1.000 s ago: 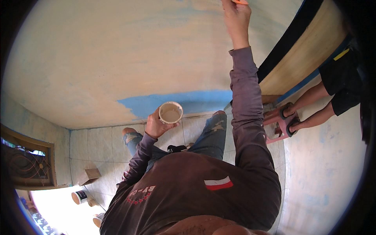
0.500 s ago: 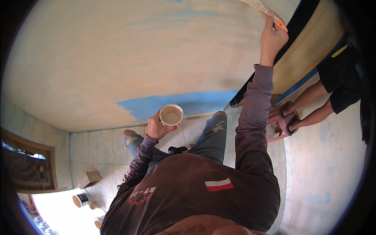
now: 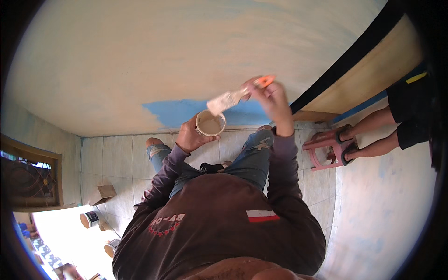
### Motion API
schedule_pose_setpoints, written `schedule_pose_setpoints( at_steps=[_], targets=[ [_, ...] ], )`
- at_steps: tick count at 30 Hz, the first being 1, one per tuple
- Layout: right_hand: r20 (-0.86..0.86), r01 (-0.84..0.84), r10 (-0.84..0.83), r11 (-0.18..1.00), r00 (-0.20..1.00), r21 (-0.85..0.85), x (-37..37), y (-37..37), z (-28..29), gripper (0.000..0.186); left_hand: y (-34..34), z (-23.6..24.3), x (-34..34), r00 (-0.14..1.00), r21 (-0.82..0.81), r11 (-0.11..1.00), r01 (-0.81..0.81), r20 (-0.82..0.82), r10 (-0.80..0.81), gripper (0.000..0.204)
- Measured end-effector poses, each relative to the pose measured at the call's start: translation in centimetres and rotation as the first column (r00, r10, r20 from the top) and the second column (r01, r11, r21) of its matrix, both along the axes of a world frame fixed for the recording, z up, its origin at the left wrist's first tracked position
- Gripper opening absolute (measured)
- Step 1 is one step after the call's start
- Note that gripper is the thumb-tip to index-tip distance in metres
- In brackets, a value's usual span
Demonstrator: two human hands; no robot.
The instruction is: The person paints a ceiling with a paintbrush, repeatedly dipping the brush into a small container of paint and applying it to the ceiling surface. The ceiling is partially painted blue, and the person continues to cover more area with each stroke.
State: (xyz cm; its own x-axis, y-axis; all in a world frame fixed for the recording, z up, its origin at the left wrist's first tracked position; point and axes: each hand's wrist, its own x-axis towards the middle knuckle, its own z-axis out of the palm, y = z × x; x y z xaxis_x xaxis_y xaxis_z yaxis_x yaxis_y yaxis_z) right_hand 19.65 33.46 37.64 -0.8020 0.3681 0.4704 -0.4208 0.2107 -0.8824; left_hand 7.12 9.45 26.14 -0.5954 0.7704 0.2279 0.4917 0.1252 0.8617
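Observation:
My left hand (image 3: 191, 134) is closed around a small pale cup (image 3: 210, 123) of light, creamy paint, held above my legs. My right hand (image 3: 269, 100), a little blurred, grips a paintbrush (image 3: 226, 100) with an orange-tipped handle; its paint-coated bristles hang over the cup's back rim. Beyond both hands is a wall (image 3: 149, 51) coated in pale cream, with a bright blue patch (image 3: 165, 112) along its bottom above the tiled floor (image 3: 116, 158).
At right another person (image 3: 373, 149) stands on a pink plastic stool (image 3: 319, 161), beside a dark-edged wooden panel (image 3: 368, 79). At left are a grilled window (image 3: 32, 182), a small box (image 3: 102, 193) and several buckets (image 3: 88, 219) by a bright opening.
My right hand has come down from high on the wall to the cup, bringing the brush with it. The view has shifted slightly; my left hand still holds the cup.

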Motion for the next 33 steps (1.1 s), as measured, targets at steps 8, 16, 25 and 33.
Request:
schedule_pose_setpoints(
  at_steps=[8, 16, 25, 33],
  targets=[
    [0.282, -0.011, -0.099, 0.931, 0.954, 0.364, -0.9, -3.7, -1.9, 0.023, 0.4, 0.2, -0.1, 0.998, 0.099, 0.993, 0.059, 0.012, -0.060, 0.089],
    [0.318, -0.052, -0.102, 0.896, 0.943, 0.441, -1.1, -3.5, -2.3, 0.020, 0.8, -0.7, -0.9, 0.993, 0.055, 0.995, 0.081, -0.094, -0.076, 0.091],
    [0.297, -0.016, -0.123, 0.905, 0.947, 0.426, -0.8, -2.4, -4.5, 0.019, 1.0, -1.8, -0.8, 0.996, 0.090, 0.994, 0.069, -0.057, -0.064, 0.093],
    [0.268, -0.007, -0.108, 0.920, 0.957, 0.392, -1.4, -2.7, -5.2, 0.026, 1.5, -2.1, -0.6, 0.994, 0.123, 0.988, 0.095, -0.075, -0.086, 0.094]
  ],
)
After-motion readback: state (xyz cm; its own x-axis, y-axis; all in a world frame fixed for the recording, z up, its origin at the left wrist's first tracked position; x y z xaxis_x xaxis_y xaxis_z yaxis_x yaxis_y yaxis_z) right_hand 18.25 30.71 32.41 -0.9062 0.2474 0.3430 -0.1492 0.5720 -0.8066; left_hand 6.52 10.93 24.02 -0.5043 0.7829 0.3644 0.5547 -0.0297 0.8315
